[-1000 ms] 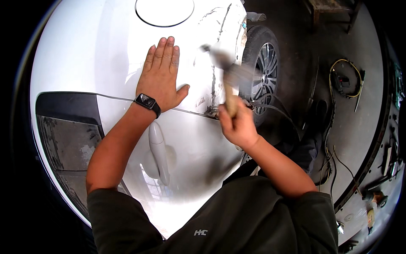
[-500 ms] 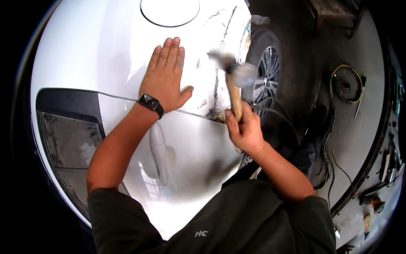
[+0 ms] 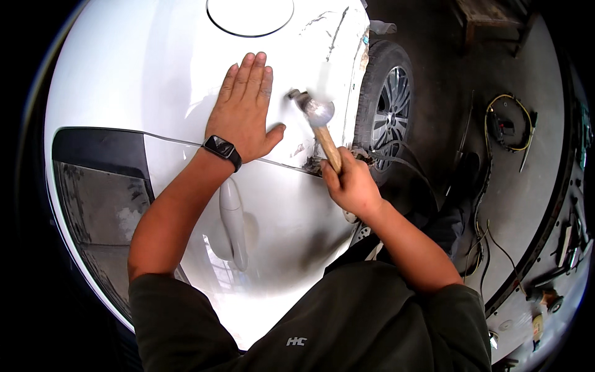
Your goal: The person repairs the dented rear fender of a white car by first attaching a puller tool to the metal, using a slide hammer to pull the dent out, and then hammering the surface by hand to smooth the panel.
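My left hand [image 3: 243, 115] lies flat on the white car body panel [image 3: 170, 74], fingers together and stretched out, thumb spread to the right. My right hand [image 3: 352, 186] is wrapped round the wooden handle of a hammer [image 3: 326, 147]. The hammer's metal head is slightly blurred, over the panel to the right of my left hand. Whether it touches the metal I cannot tell. Around it the panel shows dents, scuffs and dark cracked lines. Below my left hand is the white door handle [image 3: 232, 217], and above it the round fuel flap [image 3: 250, 15].
A car wheel [image 3: 392, 111] stands right of the panel edge. Yellow and black hose [image 3: 489, 142] and a thin rod [image 3: 463, 130] lie on the floor. Several tools, including a grinder-like one [image 3: 545, 299], lie at the far right. A wooden stool [image 3: 486, 15] is at the top right.
The hammer head has swung left and slightly down toward the dented panel, and my right hand has shifted a little left with it. My left hand stays almost in place.
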Motion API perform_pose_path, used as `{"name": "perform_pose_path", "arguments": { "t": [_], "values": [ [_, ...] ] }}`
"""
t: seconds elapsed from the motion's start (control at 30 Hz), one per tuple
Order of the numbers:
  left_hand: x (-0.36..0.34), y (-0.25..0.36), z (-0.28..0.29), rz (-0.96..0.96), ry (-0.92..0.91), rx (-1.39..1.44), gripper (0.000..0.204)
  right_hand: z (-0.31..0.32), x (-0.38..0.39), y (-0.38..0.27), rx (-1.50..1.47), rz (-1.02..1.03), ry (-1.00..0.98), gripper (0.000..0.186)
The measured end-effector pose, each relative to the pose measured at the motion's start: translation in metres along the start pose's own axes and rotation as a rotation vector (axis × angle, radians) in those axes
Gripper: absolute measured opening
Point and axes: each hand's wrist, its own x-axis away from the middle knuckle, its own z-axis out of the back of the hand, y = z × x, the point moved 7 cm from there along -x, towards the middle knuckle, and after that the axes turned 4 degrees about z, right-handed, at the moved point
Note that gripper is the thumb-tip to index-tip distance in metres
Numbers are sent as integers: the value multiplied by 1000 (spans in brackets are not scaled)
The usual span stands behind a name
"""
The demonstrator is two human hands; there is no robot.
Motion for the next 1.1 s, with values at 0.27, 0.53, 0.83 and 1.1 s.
{"name": "perform_pose_path", "arguments": {
  "t": [0.27,0.53,0.83,1.1],
  "values": [
    [1,0,-2,14,-9,-3,103,18,11,-27,-154,477,343,18],
    [-1,-1,-1,11,-24,-11,102,17,9,-21,-152,315,286,22],
    [2,-1,-5,11,-25,15,102,16,7,-18,-108,213,231,23],
    [-2,-3,-1,23,-48,13,101,13,-4,-17,-151,132,148,21]
  ]
}}
